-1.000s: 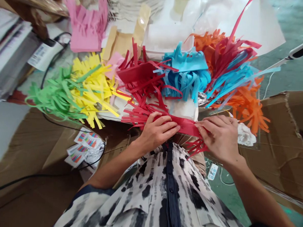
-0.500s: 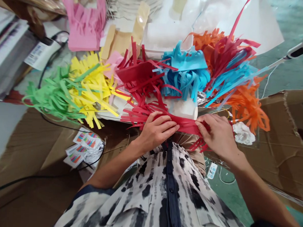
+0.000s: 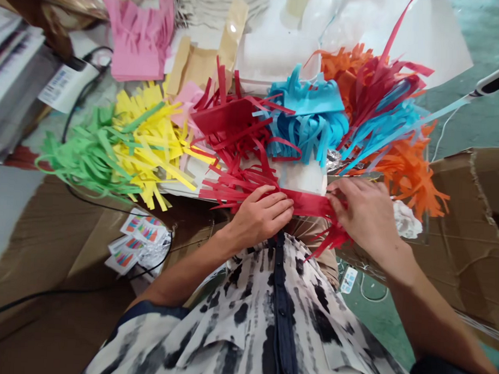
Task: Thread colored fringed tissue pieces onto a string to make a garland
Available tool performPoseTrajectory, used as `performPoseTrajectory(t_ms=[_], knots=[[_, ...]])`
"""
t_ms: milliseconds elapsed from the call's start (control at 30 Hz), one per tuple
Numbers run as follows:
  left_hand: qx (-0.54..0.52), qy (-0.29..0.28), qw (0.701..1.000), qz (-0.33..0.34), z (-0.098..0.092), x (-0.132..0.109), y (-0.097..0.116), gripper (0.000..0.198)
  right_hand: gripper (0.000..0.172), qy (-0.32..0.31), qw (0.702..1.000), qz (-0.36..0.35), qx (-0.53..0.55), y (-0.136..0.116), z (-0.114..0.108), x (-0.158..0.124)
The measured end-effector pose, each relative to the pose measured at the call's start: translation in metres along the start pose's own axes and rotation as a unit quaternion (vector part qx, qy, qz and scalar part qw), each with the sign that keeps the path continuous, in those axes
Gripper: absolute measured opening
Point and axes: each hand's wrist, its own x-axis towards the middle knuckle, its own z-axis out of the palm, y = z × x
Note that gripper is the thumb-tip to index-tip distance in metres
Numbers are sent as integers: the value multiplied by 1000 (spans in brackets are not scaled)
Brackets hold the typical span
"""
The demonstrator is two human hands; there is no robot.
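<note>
A red tissue-paper tassel (image 3: 310, 203) stretches between my two hands at the table's near edge, its cut fringe spreading out on both sides. My left hand (image 3: 265, 214) is closed over its middle, fingers bent on top of the paper. With thumb and fingers pinched, my right hand (image 3: 361, 210) grips the right part, where loose red strips hang below the palm. Just beyond lie a dark red fringed bundle (image 3: 225, 118) and a blue fringed bundle (image 3: 313, 102).
Green (image 3: 87, 151) and yellow fringes (image 3: 148, 145) lie left, orange fringes (image 3: 417, 171) right. A pink fringed stack (image 3: 139, 52) sits farther back. One blue strip runs to a white device (image 3: 494, 81). Cardboard boxes (image 3: 470, 200) flank me; a black cable (image 3: 67, 115) crosses at left.
My right hand has moved slightly right and the red paper between the hands is drawn out longer. My left hand has hardly shifted.
</note>
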Motion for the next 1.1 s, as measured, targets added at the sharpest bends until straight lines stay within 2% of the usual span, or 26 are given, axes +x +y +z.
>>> performPoseTrajectory(t_ms=[100,167,233,367,533,700,900,1100], knots=[[3,-10,1000,3,-2,3,0,17,22,66,996,-61,1,-13,-5,-14],[5,-15,1000,0,-3,4,0,16,21,69,990,-118,20,-24,-3,-23],[0,-15,1000,-13,-3,4,2,15,18,71,988,-138,18,-31,3,-30],[-29,-1,997,-70,-4,0,5,14,14,75,991,-102,51,-25,16,-35],[-62,-12,982,-180,-13,0,2,10,18,35,994,-51,91,-14,13,-30],[-72,-48,961,-261,-19,9,-2,18,24,-3,999,27,35,-20,9,-24],[-24,-95,958,-269,-15,21,-3,16,27,-68,995,62,-40,-28,6,-15],[31,-106,966,-234,-9,26,-10,18,31,-84,992,63,-75,-28,5,-7]])
